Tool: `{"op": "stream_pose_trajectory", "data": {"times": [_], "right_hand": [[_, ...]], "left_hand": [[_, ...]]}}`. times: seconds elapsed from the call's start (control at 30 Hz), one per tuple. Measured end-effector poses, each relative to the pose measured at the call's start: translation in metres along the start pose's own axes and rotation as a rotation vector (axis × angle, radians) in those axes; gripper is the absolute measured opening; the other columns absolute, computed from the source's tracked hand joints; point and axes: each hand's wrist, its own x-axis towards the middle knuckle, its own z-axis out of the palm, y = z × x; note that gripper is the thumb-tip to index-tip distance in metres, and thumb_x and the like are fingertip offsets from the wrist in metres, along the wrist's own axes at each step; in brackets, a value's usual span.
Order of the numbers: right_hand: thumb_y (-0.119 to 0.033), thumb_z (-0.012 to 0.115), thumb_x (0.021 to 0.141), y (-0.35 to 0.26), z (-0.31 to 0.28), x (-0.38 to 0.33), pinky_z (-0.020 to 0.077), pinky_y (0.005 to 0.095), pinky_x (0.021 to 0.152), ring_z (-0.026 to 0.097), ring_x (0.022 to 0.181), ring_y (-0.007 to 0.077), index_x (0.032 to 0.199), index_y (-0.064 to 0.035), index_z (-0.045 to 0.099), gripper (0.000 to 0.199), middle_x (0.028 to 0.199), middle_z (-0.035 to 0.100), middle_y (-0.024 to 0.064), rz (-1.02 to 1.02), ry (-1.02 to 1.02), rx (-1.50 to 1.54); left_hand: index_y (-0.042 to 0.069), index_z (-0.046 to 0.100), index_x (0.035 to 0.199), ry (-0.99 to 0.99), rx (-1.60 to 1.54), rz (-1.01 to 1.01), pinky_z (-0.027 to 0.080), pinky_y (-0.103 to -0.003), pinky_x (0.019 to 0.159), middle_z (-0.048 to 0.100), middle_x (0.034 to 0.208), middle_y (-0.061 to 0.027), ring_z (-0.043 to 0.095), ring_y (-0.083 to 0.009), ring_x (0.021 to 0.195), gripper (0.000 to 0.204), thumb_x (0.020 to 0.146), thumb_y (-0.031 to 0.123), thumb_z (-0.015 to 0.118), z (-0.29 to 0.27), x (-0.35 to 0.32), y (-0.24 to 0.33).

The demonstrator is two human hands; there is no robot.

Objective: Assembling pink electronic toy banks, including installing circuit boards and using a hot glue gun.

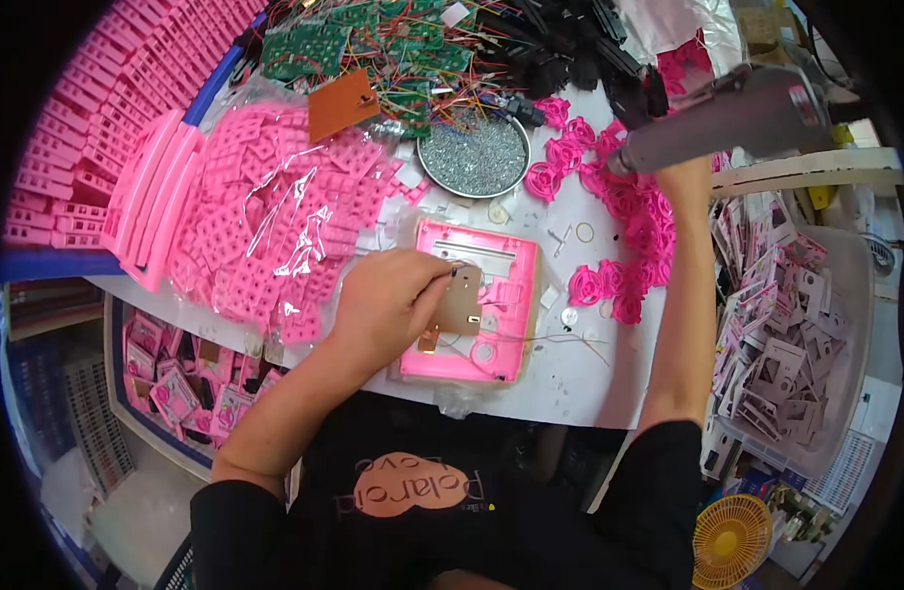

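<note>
In front of me lies an open pink plastic casing point(516, 344), with a brown circuit board point(459, 307) and thin wires inside it. My left hand point(385, 300) reaches over the casing's left side. Its thumb and forefinger pinch together at the board's upper edge; what is between them is too small to make out. My right hand point(683, 182) is raised at the right, wrapped round a grey handheld power tool point(732, 123) whose narrow nose points left. The tool hides most of those fingers. A round metal dish of small screws point(472, 152) stands just beyond the casing.
A clear bag of pink parts point(265, 216) lies on the left, beside stacked pink casings point(137, 108). Pink ring-shaped parts point(624, 202) spread across the right. Green circuit boards point(304, 49) with wires and black parts point(560, 39) lie at the back. A bin point(836, 364) holds white panels.
</note>
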Motion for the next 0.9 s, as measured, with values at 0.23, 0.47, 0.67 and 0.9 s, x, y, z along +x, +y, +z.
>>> {"op": "stream_pose_trajectory", "data": {"times": [0.23,0.47,0.67,0.9], "right_hand": [[-0.013,0.084,0.068,-0.138,-0.068,-0.164,0.0510,0.0347,0.080,0.062,0.095,0.0231,0.109,-0.0031,0.070,0.045,0.100,0.067,0.0098,-0.076,-0.280,0.692],[-0.028,0.082,0.074,-0.173,-0.031,-0.153,0.0490,0.0423,0.088,0.054,0.106,0.0347,0.111,-0.0043,0.068,0.046,0.104,0.066,0.0104,-0.391,-0.327,0.579],[-0.024,0.082,0.074,-0.175,-0.032,-0.147,0.0486,0.0428,0.089,0.053,0.106,0.0354,0.119,-0.0057,0.064,0.052,0.105,0.064,0.0096,-0.424,-0.375,0.566],[-0.018,0.081,0.074,-0.177,-0.023,-0.145,0.0495,0.0412,0.086,0.057,0.102,0.0326,0.123,-0.0061,0.062,0.054,0.113,0.061,0.0111,-0.435,-0.417,0.693]], "left_hand": [[0.004,0.069,0.095,-0.035,-0.004,0.024,0.051,-0.040,0.068,0.069,0.088,-0.0111,0.066,-0.0307,0.077,0.011,0.085,0.008,0.071,-0.008,0.006,-0.002],[0.006,0.070,0.096,-0.231,-0.015,0.180,0.050,-0.040,0.070,0.068,0.086,-0.0102,0.065,-0.0305,0.079,0.014,0.083,0.010,0.072,-0.019,0.023,-0.009],[0.007,0.067,0.088,-0.410,0.099,0.260,0.050,-0.043,0.069,0.065,0.081,-0.0087,0.064,-0.0316,0.079,0.011,0.082,0.014,0.072,-0.027,0.042,-0.009],[0.008,0.064,0.080,-0.567,0.233,0.418,0.051,-0.042,0.068,0.061,0.076,-0.0069,0.064,-0.0281,0.077,0.010,0.074,0.014,0.069,-0.032,0.059,-0.002]]}}
